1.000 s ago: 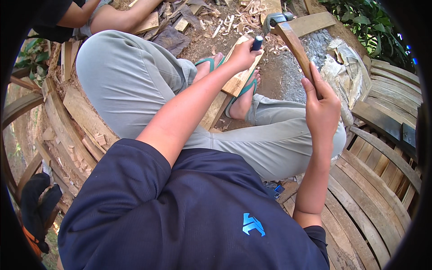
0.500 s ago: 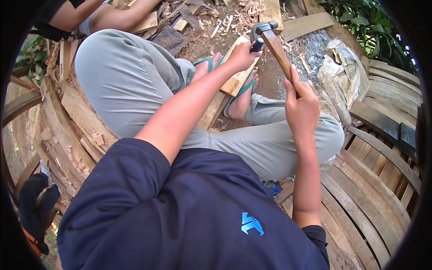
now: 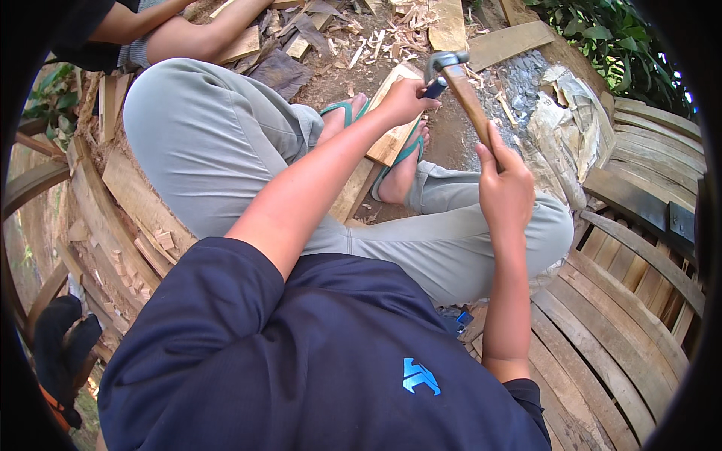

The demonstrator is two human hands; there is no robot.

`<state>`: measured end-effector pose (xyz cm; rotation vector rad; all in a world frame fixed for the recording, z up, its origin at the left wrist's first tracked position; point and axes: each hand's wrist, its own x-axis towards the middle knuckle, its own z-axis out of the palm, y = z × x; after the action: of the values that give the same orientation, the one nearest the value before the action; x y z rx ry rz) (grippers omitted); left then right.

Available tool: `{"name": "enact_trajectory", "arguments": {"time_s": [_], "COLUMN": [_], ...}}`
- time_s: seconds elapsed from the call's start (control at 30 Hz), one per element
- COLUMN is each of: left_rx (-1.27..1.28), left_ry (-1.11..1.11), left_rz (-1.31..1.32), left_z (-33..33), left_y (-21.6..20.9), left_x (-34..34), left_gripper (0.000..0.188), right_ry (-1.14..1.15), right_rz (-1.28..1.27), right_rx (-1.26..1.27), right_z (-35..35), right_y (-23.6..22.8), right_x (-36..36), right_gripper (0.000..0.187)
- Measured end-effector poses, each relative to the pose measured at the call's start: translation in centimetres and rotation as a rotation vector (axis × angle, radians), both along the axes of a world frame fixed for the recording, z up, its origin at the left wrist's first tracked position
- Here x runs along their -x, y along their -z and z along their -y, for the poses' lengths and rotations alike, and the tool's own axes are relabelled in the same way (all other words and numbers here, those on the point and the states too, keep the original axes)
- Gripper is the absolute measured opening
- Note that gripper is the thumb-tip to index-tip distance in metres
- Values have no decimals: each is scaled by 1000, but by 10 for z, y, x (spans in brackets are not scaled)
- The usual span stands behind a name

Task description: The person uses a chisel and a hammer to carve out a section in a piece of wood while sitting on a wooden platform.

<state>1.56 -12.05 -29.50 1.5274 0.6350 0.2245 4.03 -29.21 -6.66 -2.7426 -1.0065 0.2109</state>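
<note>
From the head view, our right hand (image 3: pixel 505 188) is wrapped tight around the hammer (image 3: pixel 460 83) handle, its head just beside our left hand (image 3: pixel 406 98), which pinches a small dark-handled tool (image 3: pixel 434 88) against the wooden board (image 3: pixel 391 135); we'd keep strikes short and square.

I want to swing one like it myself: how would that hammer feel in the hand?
The hammer probably feels top-heavy: a metal head sits on a long wooden handle, and the right hand grips low on it. The handle looks stiff, not bendy. Its bare wood seems unlikely to slip.
</note>
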Motion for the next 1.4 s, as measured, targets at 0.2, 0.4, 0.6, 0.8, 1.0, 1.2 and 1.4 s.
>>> {"name": "enact_trajectory", "arguments": {"time_s": [0.2, 0.4, 0.6, 0.8, 1.0, 1.2, 1.4], "left_rx": [-80, -32, 20, -64, -134, -120, -122], "left_ry": [73, -30, 51, 198, 40, -109, -73], "left_rz": [-97, 20, -7, 126, 4, -33, -8], "left_z": [-5, -4, -2, 1, 10, -13, -3], "left_y": [-5, 11, 3, 1, -2, 6, 10], "left_x": [-2, -4, -7, -5, -7, -5, -3], "left_gripper": [35, 39, 37, 44, 29, 31, 28], "right_ry": [12, 65, 125, 59, 93, 64, 46], "right_rz": [24, -26, -97, -50, -106, -102, -120], "right_rx": [116, -7, -15, 131, -53, -169, -128], "right_z": [2, 7, 12, 7, 16, 19, 10], "right_y": [8, 13, 11, 5, 7, 0, -5], "right_x": [-7, -7, -9, 1, 0, -10, -14], "right_gripper": [38, 38, 39, 39, 40, 40, 39]}}
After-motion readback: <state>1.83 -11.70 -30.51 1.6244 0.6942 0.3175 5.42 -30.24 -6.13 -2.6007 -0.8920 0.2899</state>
